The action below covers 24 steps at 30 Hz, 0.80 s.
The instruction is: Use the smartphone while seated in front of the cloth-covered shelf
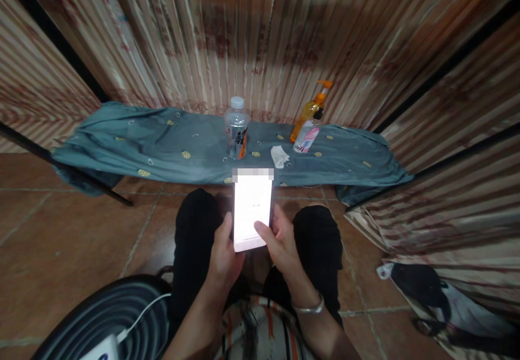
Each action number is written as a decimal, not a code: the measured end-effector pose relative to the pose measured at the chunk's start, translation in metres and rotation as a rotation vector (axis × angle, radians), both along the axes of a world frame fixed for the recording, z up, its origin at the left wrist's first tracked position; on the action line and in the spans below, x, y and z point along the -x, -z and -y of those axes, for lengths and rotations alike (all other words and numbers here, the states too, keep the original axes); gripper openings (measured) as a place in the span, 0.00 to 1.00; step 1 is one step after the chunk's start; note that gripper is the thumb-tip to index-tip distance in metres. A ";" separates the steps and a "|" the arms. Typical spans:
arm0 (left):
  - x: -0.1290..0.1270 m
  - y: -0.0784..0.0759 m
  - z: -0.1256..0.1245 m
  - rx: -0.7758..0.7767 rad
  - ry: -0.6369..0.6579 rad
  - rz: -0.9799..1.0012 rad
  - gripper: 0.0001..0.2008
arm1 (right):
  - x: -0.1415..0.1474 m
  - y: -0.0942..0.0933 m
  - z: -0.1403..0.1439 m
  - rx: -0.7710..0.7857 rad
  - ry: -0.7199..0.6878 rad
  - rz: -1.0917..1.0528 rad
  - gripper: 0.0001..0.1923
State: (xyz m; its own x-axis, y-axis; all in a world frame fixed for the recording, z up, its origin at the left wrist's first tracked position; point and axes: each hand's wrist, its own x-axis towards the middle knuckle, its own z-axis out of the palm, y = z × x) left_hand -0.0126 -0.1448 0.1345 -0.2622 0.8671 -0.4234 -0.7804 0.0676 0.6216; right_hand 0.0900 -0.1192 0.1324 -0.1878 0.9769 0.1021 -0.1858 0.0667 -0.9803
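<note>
A smartphone (247, 203) with a bright, nearly white screen is held upright above my lap. My left hand (226, 249) grips its lower left edge, thumb along the side. Around the lower right edge wraps my right hand (282, 241), its thumb resting over the lower part of the screen. The fingers behind the phone are mostly hidden. Beyond the phone, a clear plastic bottle (236, 130) with a white cap stands on a bench covered by a blue-green cloth (187, 138). A crumpled white tissue (279, 156) lies to the bottle's right.
An orange pump bottle (303, 119) and a small clear bottle (307, 135) with a black top stand on the cloth. A round black ridged stool (117, 311) at lower left bears a white device (101, 348) with a cable. Striped curtains (252, 40) hang behind. Dark items (430, 289) lie at right.
</note>
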 end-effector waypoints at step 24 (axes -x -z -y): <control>0.002 0.002 0.000 -0.011 0.010 0.022 0.24 | 0.004 0.000 0.000 0.057 0.018 -0.003 0.16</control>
